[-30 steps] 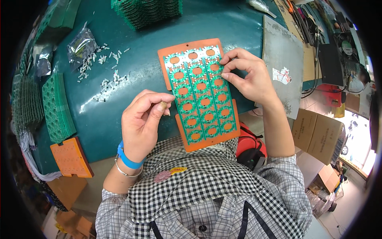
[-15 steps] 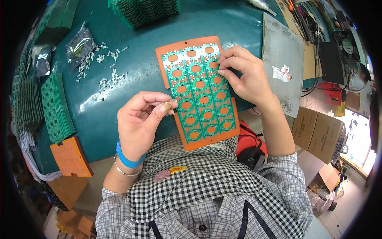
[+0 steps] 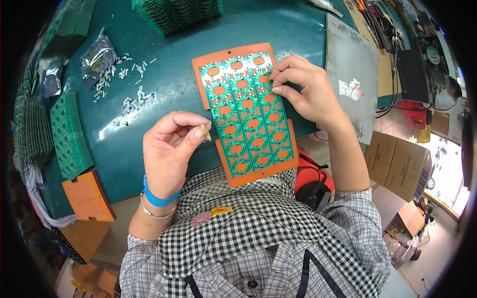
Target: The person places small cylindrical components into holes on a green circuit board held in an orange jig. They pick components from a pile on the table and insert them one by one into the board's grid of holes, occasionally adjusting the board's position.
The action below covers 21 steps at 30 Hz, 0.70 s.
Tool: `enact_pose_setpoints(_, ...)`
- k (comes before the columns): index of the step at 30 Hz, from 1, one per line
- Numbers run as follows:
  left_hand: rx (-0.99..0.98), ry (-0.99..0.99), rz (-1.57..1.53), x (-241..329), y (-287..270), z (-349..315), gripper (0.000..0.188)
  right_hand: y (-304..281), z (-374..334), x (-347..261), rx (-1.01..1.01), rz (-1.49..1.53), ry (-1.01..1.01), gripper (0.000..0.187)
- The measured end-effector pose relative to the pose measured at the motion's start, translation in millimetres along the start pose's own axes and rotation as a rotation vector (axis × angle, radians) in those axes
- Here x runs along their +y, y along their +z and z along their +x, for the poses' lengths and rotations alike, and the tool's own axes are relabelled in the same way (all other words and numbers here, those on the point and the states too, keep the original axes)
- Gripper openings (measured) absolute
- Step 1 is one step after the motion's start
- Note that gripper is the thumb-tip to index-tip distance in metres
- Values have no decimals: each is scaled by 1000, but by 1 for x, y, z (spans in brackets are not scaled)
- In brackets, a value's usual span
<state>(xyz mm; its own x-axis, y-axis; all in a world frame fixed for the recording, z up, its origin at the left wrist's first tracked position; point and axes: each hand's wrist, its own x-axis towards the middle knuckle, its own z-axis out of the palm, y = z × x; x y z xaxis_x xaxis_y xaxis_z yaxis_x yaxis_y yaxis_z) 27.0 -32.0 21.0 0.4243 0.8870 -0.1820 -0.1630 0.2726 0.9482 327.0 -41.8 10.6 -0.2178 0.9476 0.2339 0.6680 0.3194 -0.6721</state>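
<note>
A green circuit board panel (image 3: 243, 110) with rows of oval openings lies on an orange fixture plate (image 3: 236, 180) at the table's front edge. Just left of the panel, my left hand (image 3: 171, 144) is raised with thumb and fingertips pinched together; whatever is between them is too small to make out. My right hand (image 3: 305, 92) has its fingertips closed at the panel's upper right edge, and what they grip is hidden. Small white parts (image 3: 136, 102) lie scattered on the table to the left, beside a clear plastic bag (image 3: 98, 54).
Stacked green panels (image 3: 178, 12) stand at the back, with another stack (image 3: 70, 136) at the left. An orange plate (image 3: 88, 197) sits at the left front edge. To the right are a grey metal sheet (image 3: 350, 64) and a cardboard box (image 3: 397, 161).
My left hand has drawn slightly left, off the panel's left edge, still pinched. My right hand stays at the upper right edge with hardly any movement.
</note>
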Motion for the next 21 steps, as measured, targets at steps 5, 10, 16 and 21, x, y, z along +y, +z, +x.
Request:
enact_pose_setpoints(5, 10, -26, -20, 0, -1, 0, 12, 0, 0, 1, 3, 13, 16, 11)
enact_pose_setpoints(10, 1, -28, -62, -1, -2, 0, 12, 1, 0, 2, 30, 37, 35, 10)
enact_pose_setpoints(16, -8, -45, -48, 0, -2, 1, 11, 2, 2, 0, 43, -9, -10, 11)
enact_pose_setpoints(21, 4, -48, -33, 1, 1, 1, 13, 4, 6, -7, 26, -110, -136, 13)
